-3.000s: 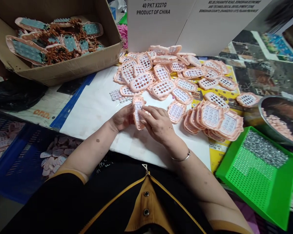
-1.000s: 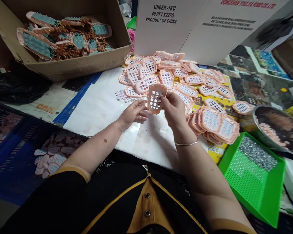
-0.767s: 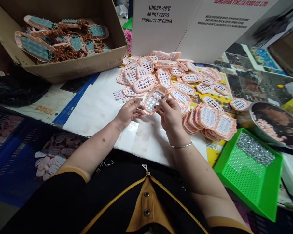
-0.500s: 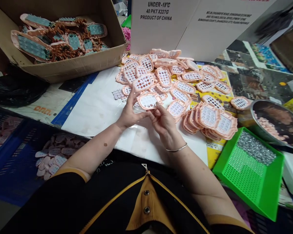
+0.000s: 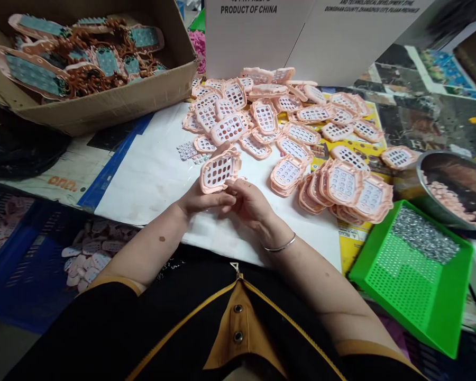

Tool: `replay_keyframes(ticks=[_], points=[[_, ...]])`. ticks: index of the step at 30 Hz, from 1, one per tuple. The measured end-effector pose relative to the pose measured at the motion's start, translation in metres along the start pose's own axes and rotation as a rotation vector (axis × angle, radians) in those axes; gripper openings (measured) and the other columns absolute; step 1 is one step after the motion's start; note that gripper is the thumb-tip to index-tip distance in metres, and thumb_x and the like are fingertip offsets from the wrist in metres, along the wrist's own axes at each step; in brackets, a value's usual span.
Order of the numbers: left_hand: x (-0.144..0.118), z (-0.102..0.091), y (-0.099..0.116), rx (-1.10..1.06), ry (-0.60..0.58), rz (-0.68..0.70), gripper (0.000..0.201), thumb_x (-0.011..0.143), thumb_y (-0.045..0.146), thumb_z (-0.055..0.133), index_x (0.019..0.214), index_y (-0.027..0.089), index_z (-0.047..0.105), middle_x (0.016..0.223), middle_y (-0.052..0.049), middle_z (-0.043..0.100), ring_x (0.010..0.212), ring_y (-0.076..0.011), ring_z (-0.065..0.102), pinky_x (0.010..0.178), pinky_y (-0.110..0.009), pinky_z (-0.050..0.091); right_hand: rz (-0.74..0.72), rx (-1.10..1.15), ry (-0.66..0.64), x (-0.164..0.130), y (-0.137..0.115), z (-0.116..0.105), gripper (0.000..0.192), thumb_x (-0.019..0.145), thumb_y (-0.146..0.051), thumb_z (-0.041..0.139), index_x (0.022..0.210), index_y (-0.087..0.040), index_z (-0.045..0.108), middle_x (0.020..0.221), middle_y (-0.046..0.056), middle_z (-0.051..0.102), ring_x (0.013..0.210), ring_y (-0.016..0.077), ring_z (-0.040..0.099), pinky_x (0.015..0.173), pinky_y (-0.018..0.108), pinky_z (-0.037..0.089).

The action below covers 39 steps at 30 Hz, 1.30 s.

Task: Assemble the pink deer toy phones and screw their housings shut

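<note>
Both my hands hold one pink plastic keypad shell (image 5: 219,170) with rows of holes, tilted up just above the white sheet (image 5: 150,174). My left hand (image 5: 200,199) grips its lower edge from the left. My right hand (image 5: 250,203) meets it from the right, fingertips at the shell's lower corner. A big pile of the same pink shells (image 5: 297,132) lies spread beyond and to the right of my hands. A small cluster of white key pads (image 5: 188,152) lies just left of the pile.
A cardboard box (image 5: 103,103) with brown and teal assembled pieces stands at the back left. A white carton (image 5: 301,37) stands behind the pile. A green perforated tray (image 5: 410,275) with small screws and a metal bowl (image 5: 454,190) are at the right. Blue crates (image 5: 31,254) sit at the lower left.
The filled shell from three seconds ago is gone from my hands. My right hand lifted a new empty shell from the pile and brought it down and left, where both hands now hold it.
</note>
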<state>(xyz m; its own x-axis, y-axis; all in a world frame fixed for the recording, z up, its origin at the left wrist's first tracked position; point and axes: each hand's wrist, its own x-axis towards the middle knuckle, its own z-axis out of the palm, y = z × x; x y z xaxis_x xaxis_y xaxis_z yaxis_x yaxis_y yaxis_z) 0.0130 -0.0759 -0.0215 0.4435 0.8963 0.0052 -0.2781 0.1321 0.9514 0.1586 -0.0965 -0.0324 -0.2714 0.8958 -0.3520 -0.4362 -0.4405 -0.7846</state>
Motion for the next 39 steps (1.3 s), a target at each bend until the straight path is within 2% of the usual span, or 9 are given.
replay_keyframes(ticks=[5,8,12,15,18,22,28,35,39], points=[[0.006,-0.003,-0.001,-0.121,-0.129,-0.046,0.091,0.054,0.088,0.070,0.123,0.028,0.064,0.116,-0.011,0.070,0.114,-0.0305,0.066,0.083,-0.039,0.059,-0.337,-0.267,0.237,0.004,-0.010,-0.018,0.038,0.068,-0.055,0.081,0.076,-0.022,0.064,0.064,-0.006,0.065,0.049,0.0088,0.059,0.045,0.020,0.049],[0.011,-0.004,-0.006,-0.086,-0.166,-0.239,0.081,0.069,0.089,0.056,0.112,0.022,0.068,0.098,-0.012,0.072,0.092,-0.0289,0.072,0.064,-0.036,0.060,-0.538,-0.685,0.265,0.005,-0.013,-0.031,0.037,0.080,-0.058,0.071,0.087,-0.022,0.073,0.064,-0.003,0.065,0.053,0.0107,0.056,0.052,0.025,0.047],[0.015,-0.007,-0.005,-0.143,-0.022,-0.216,0.075,0.076,0.084,0.054,0.115,0.021,0.065,0.097,-0.010,0.072,0.070,-0.0207,0.071,0.050,-0.029,0.057,-0.706,-1.097,0.451,0.006,-0.020,-0.043,0.035,0.094,-0.045,0.055,0.112,-0.020,0.072,0.088,0.007,0.074,0.079,0.0211,0.066,0.077,0.037,0.052],[0.017,-0.010,0.002,-0.203,0.170,-0.114,0.071,0.081,0.081,0.051,0.114,0.020,0.065,0.102,-0.010,0.073,0.074,-0.0186,0.071,0.055,-0.028,0.059,-0.668,-1.495,0.543,0.007,-0.026,-0.044,0.033,0.097,-0.027,0.045,0.115,-0.016,0.071,0.118,0.017,0.070,0.108,0.0295,0.062,0.096,0.046,0.048],[0.018,-0.013,0.008,-0.252,0.310,-0.043,0.071,0.084,0.080,0.046,0.114,0.018,0.065,0.104,-0.011,0.073,0.083,-0.0199,0.072,0.065,-0.029,0.061,-0.501,-1.824,0.415,0.009,-0.026,-0.038,0.032,0.096,-0.022,0.046,0.113,-0.011,0.071,0.137,0.022,0.060,0.126,0.0351,0.051,0.103,0.049,0.041],[0.022,-0.016,0.010,-0.283,0.452,-0.009,0.074,0.085,0.082,0.042,0.119,0.020,0.062,0.098,-0.008,0.073,0.084,-0.0186,0.072,0.069,-0.026,0.060,-0.386,-2.011,0.244,0.008,-0.024,-0.027,0.036,0.098,-0.014,0.035,0.109,-0.010,0.069,0.126,0.021,0.064,0.121,0.0327,0.051,0.098,0.045,0.040],[0.025,-0.014,0.003,-0.241,0.424,-0.088,0.080,0.081,0.085,0.046,0.123,0.019,0.060,0.089,-0.007,0.070,0.077,-0.0184,0.071,0.064,-0.027,0.059,-0.418,-1.947,0.289,0.006,-0.019,-0.029,0.035,0.094,-0.010,0.034,0.102,-0.011,0.068,0.103,0.020,0.070,0.098,0.0303,0.058,0.087,0.042,0.043],[0.022,-0.009,-0.006,-0.167,0.287,-0.168,0.072,0.079,0.080,0.056,0.120,0.021,0.061,0.090,-0.007,0.071,0.064,-0.0136,0.063,0.054,-0.025,0.050,-0.593,-0.999,0.354,0.014,-0.011,-0.040,0.025,0.085,-0.024,0.057,0.106,-0.019,0.068,0.094,0.006,0.074,0.083,0.0198,0.067,0.080,0.037,0.054],[0.021,-0.009,-0.009,-0.188,0.256,-0.151,0.071,0.078,0.080,0.059,0.117,0.021,0.062,0.090,-0.008,0.071,0.069,-0.0147,0.064,0.060,-0.025,0.053,-0.650,-0.782,0.298,0.009,-0.007,-0.034,0.013,0.082,-0.032,0.065,0.088,-0.023,0.072,0.090,0.003,0.075,0.083,0.0184,0.068,0.082,0.038,0.055]])
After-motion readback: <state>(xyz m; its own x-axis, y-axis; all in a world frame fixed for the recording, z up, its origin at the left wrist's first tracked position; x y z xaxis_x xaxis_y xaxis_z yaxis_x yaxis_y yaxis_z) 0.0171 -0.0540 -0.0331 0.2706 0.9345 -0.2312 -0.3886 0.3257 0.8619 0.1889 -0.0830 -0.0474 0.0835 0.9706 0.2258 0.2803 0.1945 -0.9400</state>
